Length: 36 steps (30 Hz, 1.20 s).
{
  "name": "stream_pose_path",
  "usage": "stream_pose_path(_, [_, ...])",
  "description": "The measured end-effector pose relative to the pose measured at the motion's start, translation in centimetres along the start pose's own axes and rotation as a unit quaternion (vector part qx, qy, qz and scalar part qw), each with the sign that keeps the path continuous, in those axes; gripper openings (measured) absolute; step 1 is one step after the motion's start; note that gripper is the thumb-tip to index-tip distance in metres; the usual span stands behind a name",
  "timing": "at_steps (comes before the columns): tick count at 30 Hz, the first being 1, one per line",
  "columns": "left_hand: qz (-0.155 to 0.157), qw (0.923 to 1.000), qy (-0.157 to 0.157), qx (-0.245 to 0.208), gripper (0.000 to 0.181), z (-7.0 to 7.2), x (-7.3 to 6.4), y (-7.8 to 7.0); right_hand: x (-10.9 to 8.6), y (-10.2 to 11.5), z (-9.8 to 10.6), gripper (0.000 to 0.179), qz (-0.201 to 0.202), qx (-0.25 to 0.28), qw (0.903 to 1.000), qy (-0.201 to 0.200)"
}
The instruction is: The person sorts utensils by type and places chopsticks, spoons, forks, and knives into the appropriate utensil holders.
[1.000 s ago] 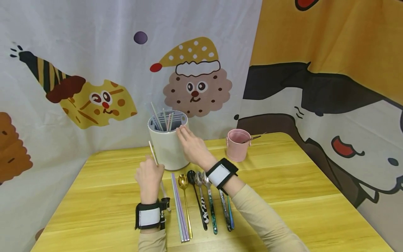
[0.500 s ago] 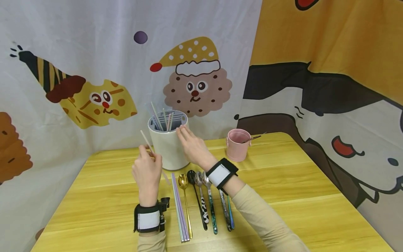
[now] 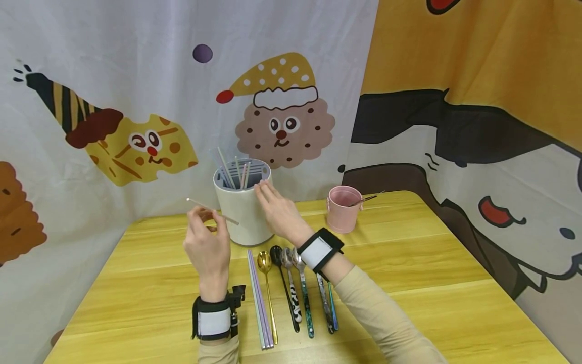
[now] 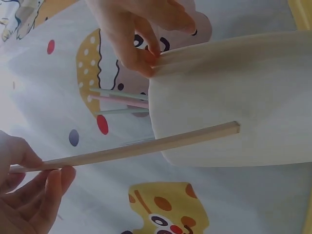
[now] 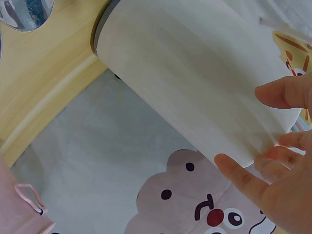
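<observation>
My left hand (image 3: 206,253) pinches a pale pinkish chopstick (image 4: 161,143) between thumb and fingertips, in front of and left of the tall white utensil holder (image 3: 247,217). In the head view the stick tilts down to the right, its lower end overlapping the holder's side. The fingertips of my right hand (image 3: 282,215) touch the holder's rim on its right side, with the thumb apart in the right wrist view. Several thin pastel chopsticks (image 3: 226,167) stand inside the holder.
On the wooden table (image 3: 136,283) lie pastel chopsticks (image 3: 260,303), a gold spoon (image 3: 264,263), a black spoon (image 3: 276,255) and other patterned-handle utensils in a row. A pink bucket (image 3: 343,215) with thin utensils stands right of the holder. A cartoon curtain (image 3: 173,101) hangs behind.
The left hand has turned and shifted slightly left, and the chopstick has swung from steep to nearly level, its lower end rising up and away from the table. The right hand has stayed put.
</observation>
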<state>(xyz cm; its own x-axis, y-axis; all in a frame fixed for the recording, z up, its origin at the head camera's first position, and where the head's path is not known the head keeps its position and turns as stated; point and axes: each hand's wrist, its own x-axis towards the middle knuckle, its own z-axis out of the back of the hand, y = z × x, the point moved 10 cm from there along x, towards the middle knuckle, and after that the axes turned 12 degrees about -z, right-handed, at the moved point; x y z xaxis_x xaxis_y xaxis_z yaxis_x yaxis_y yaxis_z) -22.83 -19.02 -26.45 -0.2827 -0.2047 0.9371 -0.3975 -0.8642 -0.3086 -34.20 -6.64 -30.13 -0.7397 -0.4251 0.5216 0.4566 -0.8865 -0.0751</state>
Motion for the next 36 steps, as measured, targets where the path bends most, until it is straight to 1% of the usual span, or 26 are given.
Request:
stream_pose_path(3, [-0.008, 0.9994, -0.025, -0.023, 0.017, 0.4, 0.1, -0.4, 0.0, 0.0, -0.1, 0.063, -0.002, -0.001, 1.0, 0.005])
stream_pose_path(8, [-0.019, 0.995, -0.085, -0.048, 0.016, 1.4, 0.2, -1.1, 0.0, -0.1, -0.1, 0.065, -0.003, 0.004, 1.0, 0.008])
stream_pose_path(12, [-0.019, 0.9877, -0.138, -0.071, 0.016, 2.2, 0.2, -1.6, -0.1, 0.0, 0.0, 0.064, 0.0, 0.008, 1.0, 0.0])
stream_pose_path(15, [-0.02, 0.9803, -0.172, -0.095, 0.017, 2.7, 0.1, -1.7, -0.1, 0.0, 0.1, 0.064, 0.001, 0.008, 0.9999, -0.006])
stream_pose_path(20, [-0.017, 0.9694, -0.212, -0.123, 0.018, 3.0, -0.2, -1.8, -0.1, -0.1, 0.0, 0.064, 0.002, 0.005, 1.0, -0.008])
stream_pose_path(24, [-0.016, 0.9675, -0.218, -0.127, 0.017, 2.9, -0.2, -2.0, 0.0, -0.1, -0.1, 0.065, 0.0, 0.007, 1.0, -0.001])
stream_pose_path(29, [-0.014, 0.9696, -0.207, -0.129, 0.017, 2.5, -0.2, -1.8, 0.0, -0.2, -0.2, 0.065, -0.003, 0.006, 1.0, 0.007])
stream_pose_path(32, [-0.013, 0.971, -0.201, -0.129, 0.017, 2.3, -0.2, -1.6, -0.1, -0.1, -0.1, 0.065, -0.003, 0.004, 1.0, 0.007])
stream_pose_path(36, [-0.018, 0.9732, -0.193, -0.123, 0.017, 2.0, 0.0, -1.7, -0.1, -0.1, -0.1, 0.064, -0.001, 0.003, 1.0, 0.004])
